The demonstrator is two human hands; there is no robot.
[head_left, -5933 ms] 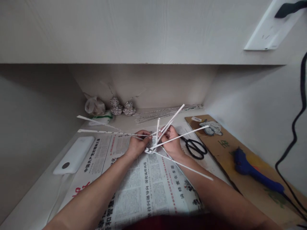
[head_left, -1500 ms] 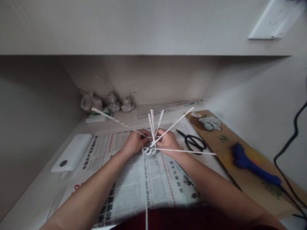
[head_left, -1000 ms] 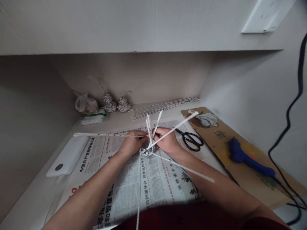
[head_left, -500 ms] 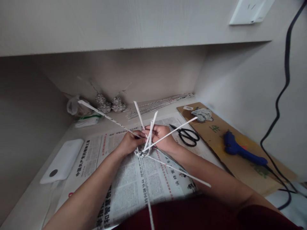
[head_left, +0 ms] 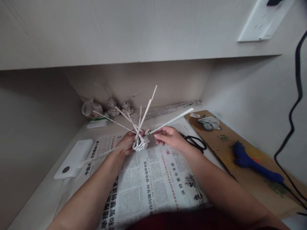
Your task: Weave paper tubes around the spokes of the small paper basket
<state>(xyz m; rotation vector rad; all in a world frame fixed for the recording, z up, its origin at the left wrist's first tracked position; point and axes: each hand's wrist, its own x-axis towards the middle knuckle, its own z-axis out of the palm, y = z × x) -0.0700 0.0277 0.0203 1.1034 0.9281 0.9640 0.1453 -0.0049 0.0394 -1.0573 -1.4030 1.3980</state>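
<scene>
A small round woven piece (head_left: 141, 144) of rolled newspaper tubes is held above the newspaper (head_left: 134, 179). My left hand (head_left: 128, 140) is closed around its left side, with the fingertips partly hidden behind the weave. White paper tubes (head_left: 145, 113) fan up and outward from it. One longer paper tube (head_left: 174, 119) slants up to the right, just over my right hand (head_left: 169, 136). That hand is at the piece's right side, its fingers loosely bent and apart, close to the tube's base.
Black scissors (head_left: 195, 142) lie right of my right hand. Beyond them, cardboard (head_left: 216, 153) carries a blue glue gun (head_left: 256, 164) and a crumpled wad (head_left: 209, 123). At the back are woven gourd shapes (head_left: 112, 107) and loose paper tubes (head_left: 168, 109). A white power bank (head_left: 74, 158) sits left.
The woven piece has been turned and tilted, so its rounded side now shows. My right hand has drawn away from it to the right. The camera view has shifted slightly.
</scene>
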